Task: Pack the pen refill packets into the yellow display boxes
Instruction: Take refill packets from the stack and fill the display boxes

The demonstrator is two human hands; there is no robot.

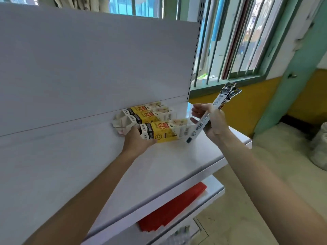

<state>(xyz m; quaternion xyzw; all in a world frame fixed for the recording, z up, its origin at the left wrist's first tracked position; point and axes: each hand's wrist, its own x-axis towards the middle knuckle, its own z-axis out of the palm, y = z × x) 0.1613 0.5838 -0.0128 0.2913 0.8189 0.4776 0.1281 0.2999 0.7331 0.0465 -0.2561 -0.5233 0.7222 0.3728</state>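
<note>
Three yellow display boxes lie on their sides on the white shelf (159,165), close to the back panel. My left hand (136,140) grips the left end of the nearest yellow box (168,132). The two other yellow boxes (150,114) lie behind it, their opened flaps pointing left. My right hand (210,121) holds a bunch of long pen refill packets (223,99) just right of the nearest box. The packets slant from lower left to upper right, and their lower ends hang by that box's right end.
The shelf's white back panel (88,68) rises behind the boxes. A lower shelf holds red packets (173,207). A barred window (238,41) and a green door frame (292,76) are to the right. A white sack (320,145) sits on the floor.
</note>
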